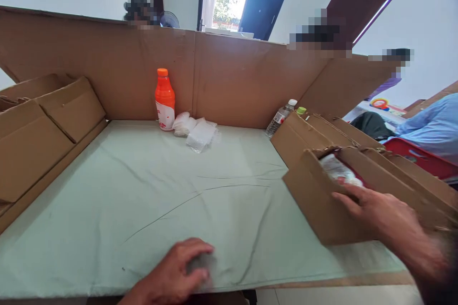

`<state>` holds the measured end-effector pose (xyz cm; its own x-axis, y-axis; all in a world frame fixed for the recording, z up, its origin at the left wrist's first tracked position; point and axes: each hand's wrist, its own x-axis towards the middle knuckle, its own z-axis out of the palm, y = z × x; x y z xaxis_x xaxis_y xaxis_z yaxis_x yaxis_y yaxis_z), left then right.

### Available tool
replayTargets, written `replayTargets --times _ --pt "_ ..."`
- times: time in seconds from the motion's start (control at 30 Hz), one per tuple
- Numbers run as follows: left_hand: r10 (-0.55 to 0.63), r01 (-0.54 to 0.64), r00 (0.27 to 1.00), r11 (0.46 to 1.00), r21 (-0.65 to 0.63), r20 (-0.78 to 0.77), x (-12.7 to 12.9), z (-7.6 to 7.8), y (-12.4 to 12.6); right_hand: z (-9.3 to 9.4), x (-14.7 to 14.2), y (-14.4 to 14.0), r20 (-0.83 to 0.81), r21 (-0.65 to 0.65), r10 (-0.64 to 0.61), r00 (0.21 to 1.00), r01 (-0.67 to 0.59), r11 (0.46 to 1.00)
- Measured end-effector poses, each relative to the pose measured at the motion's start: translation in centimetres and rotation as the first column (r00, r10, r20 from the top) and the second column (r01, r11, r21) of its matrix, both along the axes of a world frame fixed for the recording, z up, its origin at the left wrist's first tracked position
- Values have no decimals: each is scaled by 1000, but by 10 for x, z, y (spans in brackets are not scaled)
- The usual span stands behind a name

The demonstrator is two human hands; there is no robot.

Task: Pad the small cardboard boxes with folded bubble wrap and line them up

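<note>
Cardboard wall point(229, 76) rings the work area on three sides, standing upright at the back; folded cardboard boxes point(43, 128) lean against its left side. The pale green cloth point(161, 190) covers the table, creased and loose, its near edge hanging at the table lip.

Open carton point(322, 205) sits at the right on the cloth, tilted toward the person, with white packets point(338, 169) showing in its mouth. Right hand point(379, 214) rests over the carton's near rim, fingers spread and reaching in, not closed on anything. Risk: pressing on that rim could tip the carton further and spill the packets.

Orange bottle point(165, 99) stands upright at the back wall, touching a small heap of clear plastic bags point(195, 131). A clear water bottle point(281, 117) leans behind the carton row. A tug on the loose cloth could topple the orange bottle.

Left hand point(179, 271) lies at the near edge, fingers curled over a small greyish object point(202, 264); blurred, possibly a folded bag or pad, identity uncertain. Being so close to the edge, it could slide off if the hold loosens.
</note>
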<state>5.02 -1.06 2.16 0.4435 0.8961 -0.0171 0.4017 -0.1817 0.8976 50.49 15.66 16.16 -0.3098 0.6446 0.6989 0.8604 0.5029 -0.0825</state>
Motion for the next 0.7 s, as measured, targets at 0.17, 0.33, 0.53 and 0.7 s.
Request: replayTargets --times 0.17,0.33,0.53,0.7 --pt "453 -453 892 890 47 21 -57 13 6 15 -116 -55 186 -188 192 964 -157 969" --pt "614 -615 788 782 102 43 -77 13 -4 43 -179 -82 -62 -507 442 895 -409 758" --pt "621 -621 783 781 63 24 -85 0 -23 -11 -150 -68 -383 -511 59 922 -264 818" --pt "604 -604 797 794 65 31 -70 -7 -7 -91 -167 -73 -551 -697 49 833 -491 523"
